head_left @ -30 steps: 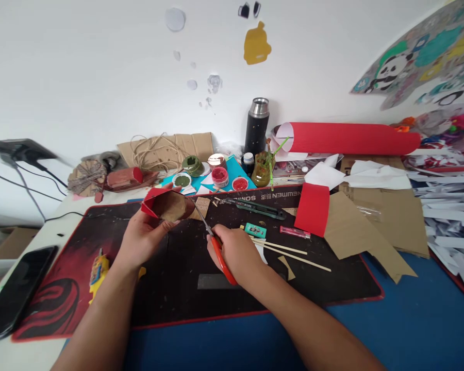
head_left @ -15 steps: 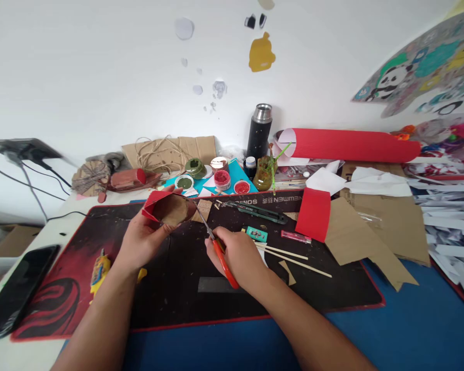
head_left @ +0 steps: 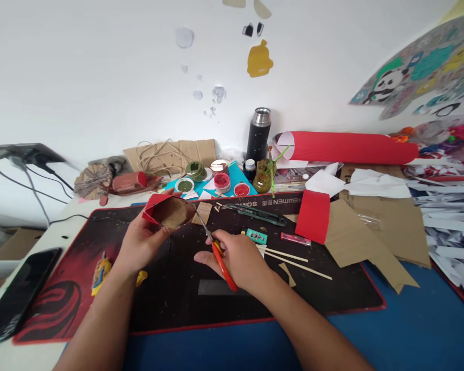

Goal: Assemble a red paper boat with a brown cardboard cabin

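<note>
My left hand [head_left: 144,239] is wrapped round a small round cardboard piece [head_left: 174,214] with red paper [head_left: 153,206] standing up along its left edge. It is held tilted above the dark desk mat, its brown inner side facing me. In my right hand [head_left: 235,257] is a pair of scissors [head_left: 222,263] with red-orange handles. Their blades point up and left, with the tips at the right rim of the cardboard piece. My right thumb sticks out to the left of the handles. Whether the blades grip the paper I cannot tell.
On the mat [head_left: 170,304] lie a green utility knife [head_left: 257,214], wooden sticks [head_left: 294,257], a teal box [head_left: 257,236] and a yellow glue gun [head_left: 101,270]. Open paint pots [head_left: 221,182] and a black flask [head_left: 258,136] stand behind. Red paper [head_left: 313,216] and cardboard [head_left: 350,232] lie right.
My right thumb has spread away to the left of the scissor handles. The cardboard piece and my left hand have hardly moved; the view has tipped slightly.
</note>
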{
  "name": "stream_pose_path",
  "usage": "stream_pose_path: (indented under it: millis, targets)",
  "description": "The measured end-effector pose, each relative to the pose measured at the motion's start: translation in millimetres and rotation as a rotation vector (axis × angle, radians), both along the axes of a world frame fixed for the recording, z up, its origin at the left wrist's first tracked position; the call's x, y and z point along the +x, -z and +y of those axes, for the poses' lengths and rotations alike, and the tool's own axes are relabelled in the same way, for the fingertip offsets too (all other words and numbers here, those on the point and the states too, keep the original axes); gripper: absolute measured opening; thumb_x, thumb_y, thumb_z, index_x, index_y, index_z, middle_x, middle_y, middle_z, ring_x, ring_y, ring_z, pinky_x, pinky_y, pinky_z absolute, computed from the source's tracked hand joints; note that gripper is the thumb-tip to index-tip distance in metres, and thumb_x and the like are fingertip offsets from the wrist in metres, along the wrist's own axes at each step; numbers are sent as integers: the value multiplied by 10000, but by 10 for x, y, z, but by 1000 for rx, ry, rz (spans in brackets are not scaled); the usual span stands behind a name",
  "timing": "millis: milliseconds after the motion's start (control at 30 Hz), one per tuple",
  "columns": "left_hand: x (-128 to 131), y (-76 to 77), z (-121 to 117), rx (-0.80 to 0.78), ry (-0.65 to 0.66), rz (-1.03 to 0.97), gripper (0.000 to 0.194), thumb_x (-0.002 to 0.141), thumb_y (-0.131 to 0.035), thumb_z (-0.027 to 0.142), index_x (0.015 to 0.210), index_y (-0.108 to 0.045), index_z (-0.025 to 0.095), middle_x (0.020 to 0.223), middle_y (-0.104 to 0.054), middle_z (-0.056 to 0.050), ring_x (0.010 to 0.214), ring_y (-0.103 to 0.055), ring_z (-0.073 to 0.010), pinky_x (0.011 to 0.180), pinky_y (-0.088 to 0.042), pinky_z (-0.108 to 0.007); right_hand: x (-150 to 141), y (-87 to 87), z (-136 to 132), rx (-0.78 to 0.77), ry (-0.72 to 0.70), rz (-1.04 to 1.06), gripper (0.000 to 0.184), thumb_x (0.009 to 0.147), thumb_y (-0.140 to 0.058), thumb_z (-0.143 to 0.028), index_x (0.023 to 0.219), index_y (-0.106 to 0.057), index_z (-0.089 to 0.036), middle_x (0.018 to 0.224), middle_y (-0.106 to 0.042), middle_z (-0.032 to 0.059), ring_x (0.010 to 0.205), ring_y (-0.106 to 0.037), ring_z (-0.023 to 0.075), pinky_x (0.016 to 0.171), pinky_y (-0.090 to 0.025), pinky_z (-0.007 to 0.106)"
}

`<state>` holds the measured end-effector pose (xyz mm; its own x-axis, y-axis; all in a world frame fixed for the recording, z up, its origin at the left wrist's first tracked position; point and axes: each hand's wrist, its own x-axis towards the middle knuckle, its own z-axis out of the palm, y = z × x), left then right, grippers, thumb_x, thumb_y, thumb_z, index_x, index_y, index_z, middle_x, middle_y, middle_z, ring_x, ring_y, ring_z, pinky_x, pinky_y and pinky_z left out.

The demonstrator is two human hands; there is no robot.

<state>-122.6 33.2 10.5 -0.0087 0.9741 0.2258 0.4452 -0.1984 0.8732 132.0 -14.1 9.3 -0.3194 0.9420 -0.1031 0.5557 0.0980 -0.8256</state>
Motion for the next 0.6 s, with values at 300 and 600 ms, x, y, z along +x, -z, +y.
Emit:
stream_pose_path:
  millis: [300, 600]
  targets:
    - [30, -99, -12, 10, 67, -20, 656, 802, -874, 571, 1328, -758, 197, 1327, -800, -161, 1330, -699, -431, 1152, -555, -560, 28, -80, 7, -42, -59, 6, 576, 827, -872, -729, 1095, -707, -247, 766, -764, 18, 685, -712, 229, 612, -383, 273]
    - [-30, -67, -26, -22, 31, -31, 557, 764, -892, 542, 1216, -782, 234, 1256, -825, -128, 1217, -746, -413, 1065, -598, -537, 22, -122, -9, -51, -50, -9, 599, 819, -875, -736, 1124, -714, -246, 771, -773, 22, 697, -726, 236, 613, -397, 275]
